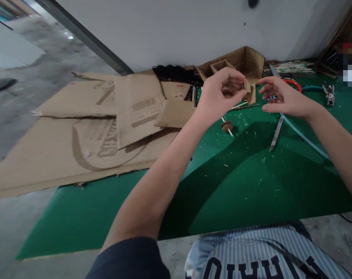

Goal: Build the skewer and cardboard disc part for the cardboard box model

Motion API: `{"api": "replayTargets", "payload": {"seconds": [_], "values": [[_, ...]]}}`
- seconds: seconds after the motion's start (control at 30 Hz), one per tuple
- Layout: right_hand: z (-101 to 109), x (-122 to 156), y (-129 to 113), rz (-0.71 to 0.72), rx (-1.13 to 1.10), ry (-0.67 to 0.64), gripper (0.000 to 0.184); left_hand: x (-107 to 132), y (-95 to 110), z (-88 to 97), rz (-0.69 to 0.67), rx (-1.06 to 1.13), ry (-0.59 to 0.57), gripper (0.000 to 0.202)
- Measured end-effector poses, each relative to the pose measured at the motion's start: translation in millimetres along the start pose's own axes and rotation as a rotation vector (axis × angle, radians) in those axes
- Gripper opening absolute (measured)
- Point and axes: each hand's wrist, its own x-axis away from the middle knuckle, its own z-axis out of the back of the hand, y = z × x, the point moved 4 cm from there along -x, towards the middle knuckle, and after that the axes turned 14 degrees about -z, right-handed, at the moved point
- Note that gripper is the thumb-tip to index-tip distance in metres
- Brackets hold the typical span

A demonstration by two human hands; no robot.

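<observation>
Green table (85, 217), cardboard piece (251, 94) in left hand (222, 88), sheet lettering (108, 140) seemingly illegible

A single view, worn on the head, looks from above the near edge of the green bench (280, 190), forward and down toward the pale panel (178, 31) behind its far edge, close enough to include the striped garment (245, 248), left hand (222, 91), right hand (289, 97) and near-left corner.

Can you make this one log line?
left hand: holds folded cardboard piece; right hand: open, beside it; green table: cardboard discs on stick
</observation>
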Motion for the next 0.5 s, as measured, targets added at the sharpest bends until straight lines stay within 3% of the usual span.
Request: {"api": "replayTargets", "payload": {"seconds": [0.17, 0.5], "values": [[-24, -1, -14, 0.022, -0.005, 0.121, 0.087, 5, -1, -1.5, 0.008, -0.006, 0.047, 0.026], [-31, 6, -16, 0.058, 0.089, 0.263, 0.084, 3, -1, -11.9, 0.05, -0.042, 0.113, 0.021]]}}
